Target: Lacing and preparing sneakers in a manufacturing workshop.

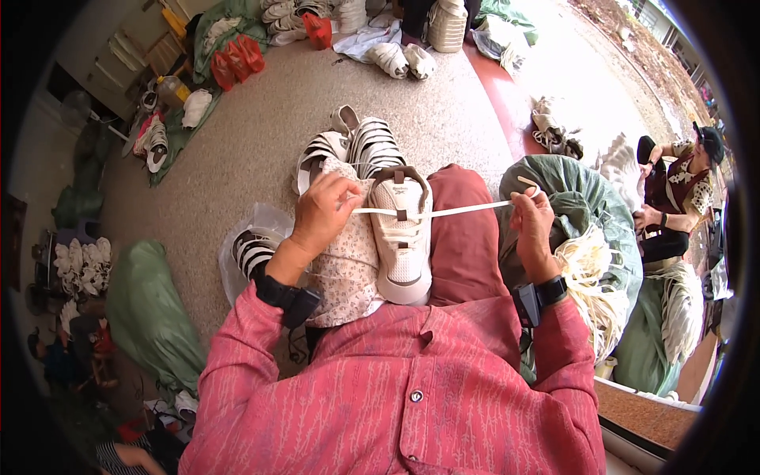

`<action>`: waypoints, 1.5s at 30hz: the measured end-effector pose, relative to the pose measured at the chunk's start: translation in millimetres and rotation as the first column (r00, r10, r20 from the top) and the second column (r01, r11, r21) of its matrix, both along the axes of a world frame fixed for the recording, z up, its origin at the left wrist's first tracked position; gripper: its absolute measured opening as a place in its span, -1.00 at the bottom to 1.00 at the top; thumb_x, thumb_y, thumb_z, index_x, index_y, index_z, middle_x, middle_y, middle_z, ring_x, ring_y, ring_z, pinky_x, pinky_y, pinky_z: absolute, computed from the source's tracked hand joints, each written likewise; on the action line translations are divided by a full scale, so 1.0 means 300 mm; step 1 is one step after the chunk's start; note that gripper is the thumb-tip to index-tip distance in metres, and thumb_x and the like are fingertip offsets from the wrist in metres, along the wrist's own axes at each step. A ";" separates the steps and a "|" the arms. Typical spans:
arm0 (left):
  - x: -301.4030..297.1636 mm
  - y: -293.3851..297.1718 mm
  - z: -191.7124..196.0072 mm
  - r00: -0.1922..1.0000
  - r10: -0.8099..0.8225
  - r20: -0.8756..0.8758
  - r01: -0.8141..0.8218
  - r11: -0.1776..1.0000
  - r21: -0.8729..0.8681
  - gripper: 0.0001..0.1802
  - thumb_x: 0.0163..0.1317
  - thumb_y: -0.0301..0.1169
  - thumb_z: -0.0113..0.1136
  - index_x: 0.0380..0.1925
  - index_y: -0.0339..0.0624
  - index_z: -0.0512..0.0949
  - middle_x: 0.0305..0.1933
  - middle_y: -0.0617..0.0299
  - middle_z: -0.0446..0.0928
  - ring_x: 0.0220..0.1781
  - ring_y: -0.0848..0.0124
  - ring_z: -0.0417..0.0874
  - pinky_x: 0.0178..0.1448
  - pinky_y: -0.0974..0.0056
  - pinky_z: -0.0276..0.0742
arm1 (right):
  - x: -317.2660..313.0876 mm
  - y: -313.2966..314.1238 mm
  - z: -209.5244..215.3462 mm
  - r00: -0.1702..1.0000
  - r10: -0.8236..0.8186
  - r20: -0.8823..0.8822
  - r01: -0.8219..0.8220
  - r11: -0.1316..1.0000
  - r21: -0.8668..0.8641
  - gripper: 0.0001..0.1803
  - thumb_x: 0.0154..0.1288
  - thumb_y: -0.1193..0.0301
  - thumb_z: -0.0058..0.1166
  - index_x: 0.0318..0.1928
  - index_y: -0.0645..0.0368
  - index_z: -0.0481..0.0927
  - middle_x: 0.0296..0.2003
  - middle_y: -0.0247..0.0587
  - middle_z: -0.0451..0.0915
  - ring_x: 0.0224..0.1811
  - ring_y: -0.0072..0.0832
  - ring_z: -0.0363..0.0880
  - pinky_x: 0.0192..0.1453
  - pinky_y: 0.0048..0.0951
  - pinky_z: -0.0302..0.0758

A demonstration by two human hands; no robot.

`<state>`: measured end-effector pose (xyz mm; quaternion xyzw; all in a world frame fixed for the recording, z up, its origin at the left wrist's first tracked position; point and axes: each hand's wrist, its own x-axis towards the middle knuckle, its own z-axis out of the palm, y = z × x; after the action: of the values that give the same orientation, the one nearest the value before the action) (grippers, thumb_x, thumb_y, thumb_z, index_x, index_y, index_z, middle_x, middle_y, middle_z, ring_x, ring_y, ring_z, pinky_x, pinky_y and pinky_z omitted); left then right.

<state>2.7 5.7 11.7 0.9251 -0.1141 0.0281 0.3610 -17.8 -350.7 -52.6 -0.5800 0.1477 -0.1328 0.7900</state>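
A white sneaker point(404, 273) rests on my lap between my thighs, its toe toward me and its brown-lined collar away. A flat white shoelace point(471, 210) runs across it, passing through the dark loop on the tongue. My left hand point(323, 210) pinches the lace's left part just left of the shoe. Farther right, my right hand point(532, 226) grips the other part, with a short end sticking out above the fingers. The lace looks taut between shoe and right hand. Beneath my left hand lies a patterned cloth point(344, 273) on my thigh.
Black-and-white striped shoes point(375, 149) stand beyond my knees; another striped shoe point(257, 253) lies in clear plastic at left. On my right, a green sack point(574, 178) holds a bundle of cream laces point(590, 273). A co-worker point(681, 182) sits at far right.
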 end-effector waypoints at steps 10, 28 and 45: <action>-0.049 -0.079 -0.023 0.757 -0.441 0.483 0.220 0.867 0.447 -0.86 -0.02 -0.29 0.33 -0.48 -0.02 0.57 -0.32 0.22 0.40 -0.17 0.24 0.45 0.03 0.13 0.28 | -0.026 0.003 -0.088 0.989 -0.088 -0.123 0.086 0.996 -0.021 -0.82 0.39 0.38 -0.13 -0.10 0.21 0.38 -0.46 -0.15 0.59 -0.73 -0.60 0.43 -0.78 -0.60 0.30; -0.032 -0.084 -0.045 0.936 -0.348 0.049 0.346 0.937 0.056 -0.85 -0.04 -0.34 0.35 -0.54 -0.14 0.59 -0.24 0.17 0.36 -0.12 0.20 0.48 -0.01 0.20 0.43 | -0.065 -0.083 -0.161 0.951 -0.097 -0.294 0.194 0.927 0.320 -0.76 0.41 0.27 -0.20 -0.19 0.10 0.50 -0.45 -0.28 0.59 -0.69 -0.59 0.41 -0.70 -0.54 0.24; -0.067 -0.099 -0.045 0.946 -0.284 0.158 0.270 0.957 0.107 -0.78 -0.09 -0.36 0.41 -0.54 -0.22 0.57 -0.22 0.16 0.32 -0.22 0.31 0.48 -0.13 0.30 0.46 | -0.082 -0.057 -0.094 0.928 -0.140 -0.346 0.244 0.928 0.280 -0.66 0.44 0.20 -0.30 -0.10 0.19 0.45 -0.33 -0.12 0.65 -0.63 -0.55 0.42 -0.62 -0.52 0.31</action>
<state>-17.4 -24.0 -1.9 0.9083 -0.2749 0.0520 0.3111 -42.4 -367.8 -80.9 -0.4413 0.3499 -0.0893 0.8215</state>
